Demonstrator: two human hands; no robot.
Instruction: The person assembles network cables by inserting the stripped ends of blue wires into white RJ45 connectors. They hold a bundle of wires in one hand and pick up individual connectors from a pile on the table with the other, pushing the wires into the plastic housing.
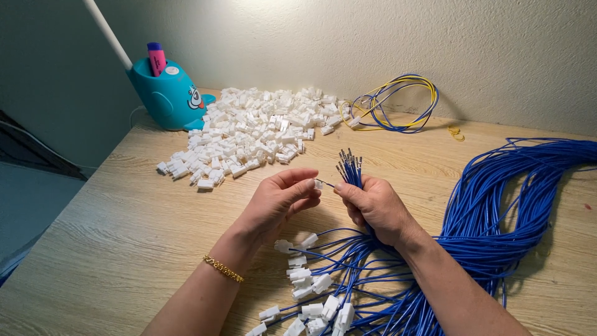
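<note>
1. Table (124, 230), wooden, is being used as the work surface, with supplies spread toward the wall.
2. Blue wires (510, 205) are being draped in a long hank at the right, ends fanned out near the hands.
3. White connector pile (249, 134) is being kept within reach, beside a teal pen holder (168, 93).
4. Right hand (376, 208) is being clamped on a wire bunch (350, 168), metal tips up, one tip pinched forward.
5. Left hand (277, 202) is being closed, fingertips together, on a small white connector (318, 184) touching that tip.
</note>
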